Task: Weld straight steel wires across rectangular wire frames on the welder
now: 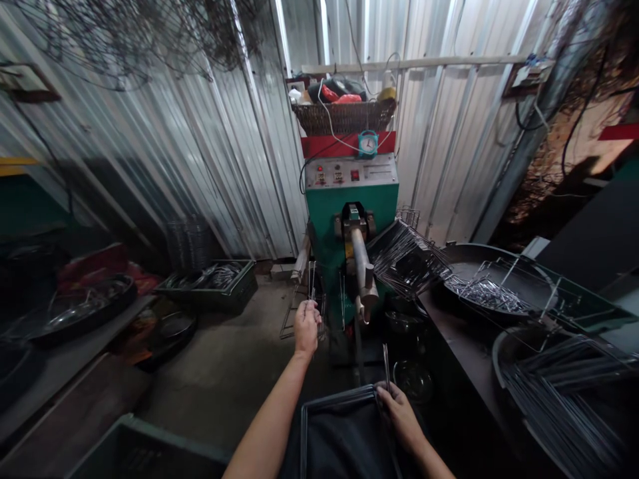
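My left hand (306, 327) is stretched forward, its fingers pinched on a thin bent metal wire (312, 278) that points up. Just behind that hand, a rectangular wire frame (288, 324) stands low beside the green machine. My right hand (398, 407) is closed around a few upright metal wires (386, 362). Its fingers also touch the corner of a stack of rectangular wire frames (338, 395) over my lap. The green spot-welding machine (329, 233) faces me, its thick electrode arm (362, 259) reaching out between and beyond my hands.
At right, a bundle of wire frames (407, 259) hangs by the machine. A round pan (536, 266) holds short metal pieces; another round tub (504, 362) holds long rods. Leftward are a green crate (244, 286) and a bench (84, 352). A crate rim (164, 436) lies at lower left.
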A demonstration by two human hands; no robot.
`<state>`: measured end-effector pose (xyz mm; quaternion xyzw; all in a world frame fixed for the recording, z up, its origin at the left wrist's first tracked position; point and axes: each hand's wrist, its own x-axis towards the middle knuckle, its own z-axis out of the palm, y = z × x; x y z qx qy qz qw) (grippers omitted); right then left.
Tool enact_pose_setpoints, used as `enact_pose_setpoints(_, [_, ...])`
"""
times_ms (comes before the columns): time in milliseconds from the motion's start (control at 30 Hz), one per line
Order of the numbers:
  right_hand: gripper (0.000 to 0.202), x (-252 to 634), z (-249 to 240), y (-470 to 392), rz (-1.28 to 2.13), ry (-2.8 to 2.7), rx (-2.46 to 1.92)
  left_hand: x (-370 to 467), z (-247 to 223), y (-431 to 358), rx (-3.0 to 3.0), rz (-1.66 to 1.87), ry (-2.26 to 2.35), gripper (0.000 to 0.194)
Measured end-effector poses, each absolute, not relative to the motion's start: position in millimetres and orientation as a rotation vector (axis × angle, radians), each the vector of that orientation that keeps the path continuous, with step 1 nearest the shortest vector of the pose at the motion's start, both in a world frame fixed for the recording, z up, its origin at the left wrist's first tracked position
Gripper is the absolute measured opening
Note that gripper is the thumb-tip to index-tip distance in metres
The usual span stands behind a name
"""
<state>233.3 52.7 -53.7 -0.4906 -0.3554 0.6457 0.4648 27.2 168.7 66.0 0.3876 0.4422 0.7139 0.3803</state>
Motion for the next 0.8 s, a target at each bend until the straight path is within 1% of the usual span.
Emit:
enact_pose_setpoints(133, [0.032, 234.0, -55.7, 52.7, 1.607, -0.889, -1.153, 23.4, 54.7, 176.9, 1.057, 1.774, 1.211, 0.029])
enact_pose_setpoints(367, [0.033, 233.0, -61.0, 53.1, 1.567, -0.948, -1.171, 29.4, -12.6, 175.2, 1.177, 1.584, 1.576, 0.031])
enact_pose_setpoints(467, [0.034, 233.2, -62.4, 54.0, 1.557, -0.954, -1.179, 32.7, -30.6, 176.8, 1.214, 1.504, 1.702, 0.029])
enact_pose_setpoints(567, [0.034, 233.3, -61.0, 54.5, 1.566, -0.937, -1.168, 37.8, -34.4, 177.3, 1.213, 1.458, 1.753, 0.02])
enact_pose_setpoints(600, [0.034, 233.2, -60.0, 54.5, 1.572, -0.932, -1.165, 40.0, -33.4, 175.6, 1.209, 1.444, 1.776, 0.02])
enact_pose_setpoints(733, [0.033, 233.5, -56.0, 53.7, 1.581, -0.918, -1.173, 46.3, -21.9, 157.8, 1.299, 1.365, 1.919, 0.038])
enact_pose_setpoints(800, [0.034, 233.7, -55.1, 53.3, 1.586, -0.91, -1.177, 43.0, -13.9, 148.2, 1.409, 1.391, 1.995, 0.041])
